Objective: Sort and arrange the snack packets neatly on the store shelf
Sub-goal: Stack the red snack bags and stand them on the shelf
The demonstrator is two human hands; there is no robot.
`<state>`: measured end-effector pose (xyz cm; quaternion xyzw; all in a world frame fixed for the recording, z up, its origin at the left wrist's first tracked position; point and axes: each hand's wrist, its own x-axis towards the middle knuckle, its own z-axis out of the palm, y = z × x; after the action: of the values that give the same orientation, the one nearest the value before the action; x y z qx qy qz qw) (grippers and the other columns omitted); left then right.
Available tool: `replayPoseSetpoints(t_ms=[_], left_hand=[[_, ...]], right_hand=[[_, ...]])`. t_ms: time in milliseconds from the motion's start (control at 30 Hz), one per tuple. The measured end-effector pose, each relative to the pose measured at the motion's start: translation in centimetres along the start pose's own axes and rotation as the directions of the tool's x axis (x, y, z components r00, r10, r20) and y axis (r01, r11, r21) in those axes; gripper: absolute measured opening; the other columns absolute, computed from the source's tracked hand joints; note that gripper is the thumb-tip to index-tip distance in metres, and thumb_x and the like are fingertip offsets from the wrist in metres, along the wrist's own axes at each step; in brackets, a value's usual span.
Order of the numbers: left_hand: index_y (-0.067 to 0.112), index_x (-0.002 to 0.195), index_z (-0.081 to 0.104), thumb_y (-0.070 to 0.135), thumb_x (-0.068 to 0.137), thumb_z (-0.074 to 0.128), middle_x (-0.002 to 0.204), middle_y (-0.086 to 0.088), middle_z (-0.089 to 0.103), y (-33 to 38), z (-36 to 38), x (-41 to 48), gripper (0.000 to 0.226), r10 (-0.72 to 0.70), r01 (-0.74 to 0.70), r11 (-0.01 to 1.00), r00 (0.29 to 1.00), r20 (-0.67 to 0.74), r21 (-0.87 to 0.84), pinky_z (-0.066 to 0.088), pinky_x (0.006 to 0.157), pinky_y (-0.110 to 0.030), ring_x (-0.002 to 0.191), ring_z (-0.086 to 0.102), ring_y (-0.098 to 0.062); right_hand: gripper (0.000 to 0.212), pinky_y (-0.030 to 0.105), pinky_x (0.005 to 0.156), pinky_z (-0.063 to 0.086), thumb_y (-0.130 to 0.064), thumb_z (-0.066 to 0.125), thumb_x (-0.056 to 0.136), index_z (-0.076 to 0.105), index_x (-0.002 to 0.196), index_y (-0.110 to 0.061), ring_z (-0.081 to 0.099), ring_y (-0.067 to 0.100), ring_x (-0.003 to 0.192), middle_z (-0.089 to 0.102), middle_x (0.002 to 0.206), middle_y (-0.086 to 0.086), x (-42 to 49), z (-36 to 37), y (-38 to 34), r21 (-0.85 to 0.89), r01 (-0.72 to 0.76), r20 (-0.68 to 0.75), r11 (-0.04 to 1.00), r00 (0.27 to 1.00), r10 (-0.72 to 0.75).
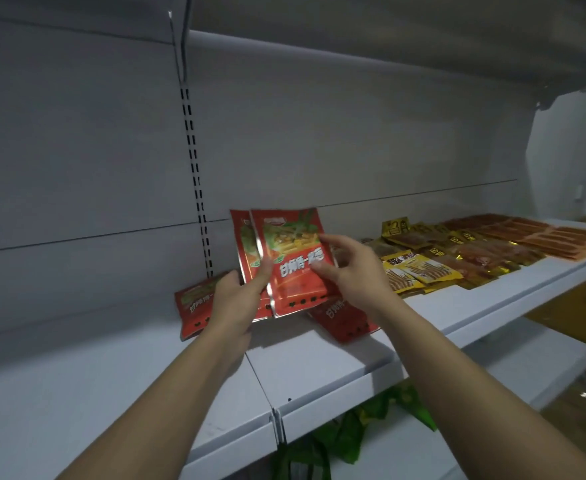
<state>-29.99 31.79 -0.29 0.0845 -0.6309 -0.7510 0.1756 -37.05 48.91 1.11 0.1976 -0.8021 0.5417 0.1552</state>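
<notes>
— While my left hand (239,296) pinches two upright red foil snack packets (291,258), my right hand (347,268) nips the front one's edge, above the white metal shelf (319,362).
— What's left?
— A flat red packet (194,306) at eight o'clock, a second flat packet (347,323) at four. Yellow-and-brown sachet rows (423,265), three o'clock, look sorted; nothing blocks me.

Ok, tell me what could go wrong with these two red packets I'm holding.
The two red foil snack packets sit offset in the left hand; the rear one could slip out while the right hand touches the front one's edge.
Set down carelessly, they could land crooked over the loose red packet lying on the white metal shelf.
</notes>
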Motion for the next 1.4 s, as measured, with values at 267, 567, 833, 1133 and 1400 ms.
replayPoseSetpoints(t_ms=[267, 567, 833, 1133, 1400], left_hand=[[0.019, 0.088, 0.061, 0.021, 0.09, 0.071, 0.092, -0.008, 0.073, 3.9, -4.2, 1.0, 0.01, 0.159, -0.129, 0.985, 0.935, -0.318, 0.112, 0.057, 0.086, -0.056, 0.083, 0.072, -0.031], [0.013, 0.092, 0.066, 0.002, 0.093, 0.063, 0.089, -0.008, 0.074, 1.6, -2.9, -2.3, 0.012, 0.007, -0.001, 0.998, 0.996, -0.085, 0.07, 0.06, 0.068, -0.033, 0.068, 0.073, -0.018], [0.017, 0.133, 0.032, 0.022, 0.092, 0.07, 0.121, -0.002, 0.06, 0.1, -0.6, -4.0, 0.056, -0.147, 0.132, 0.902, 0.989, 0.004, 0.411, 0.056, 0.071, -0.034, 0.093, 0.072, -0.027], [0.04, 0.154, 0.016, 0.068, 0.096, 0.029, 0.162, 0.002, 0.018, -1.5, -1.9, -6.3, 0.066, 0.058, -0.449, -0.014, 0.892, 0.449, 0.893, 0.024, 0.115, -0.053, 0.145, 0.02, -0.024], [0.037, 0.153, 0.015, 0.072, 0.092, 0.03, 0.164, 0.007, 0.01, -3.4, -2.6, -5.1, 0.072, -0.009, -0.468, 0.17, 0.879, 0.476, 0.867, 0.016, 0.121, -0.052, 0.15, 0.012, -0.02]], right_hand=[[0.043, 0.024, 0.072, 0.044, -0.035, 0.075, 0.086, 0.065, 0.128, -0.032, 0.062, 0.014, 0.099, 0.068, 0.121, -0.002, -1.0, -2.3, 1.0, -0.405, 0.013, 0.138, 0.914, 0.989, 0.047], [0.035, 0.036, 0.089, 0.04, -0.054, 0.054, 0.094, 0.071, 0.117, -0.034, 0.052, 0.025, 0.113, 0.061, 0.118, 0.006, -3.3, -0.8, 1.4, -0.772, 0.17, 0.153, 0.612, 0.985, -0.079], [0.033, 0.044, 0.105, 0.04, -0.043, 0.052, 0.098, 0.068, 0.123, -0.027, 0.045, 0.022, 0.126, 0.057, 0.133, 0.003, -5.3, -0.7, 3.7, -0.543, 0.056, 0.002, 0.838, 0.998, -0.066], [0.033, 0.041, 0.092, 0.054, -0.039, 0.051, 0.1, 0.065, 0.128, -0.028, 0.055, 0.016, 0.119, 0.061, 0.133, -0.004, -5.5, -1.0, 3.6, -0.454, 0.068, 0.148, 0.888, 0.989, 0.0], [0.033, 0.023, 0.085, 0.044, -0.039, 0.05, 0.101, 0.069, 0.123, -0.025, 0.054, 0.015, 0.119, 0.059, 0.137, -0.002, -5.0, -1.6, 3.5, -0.339, 0.003, 0.18, 0.941, 0.982, 0.062]])
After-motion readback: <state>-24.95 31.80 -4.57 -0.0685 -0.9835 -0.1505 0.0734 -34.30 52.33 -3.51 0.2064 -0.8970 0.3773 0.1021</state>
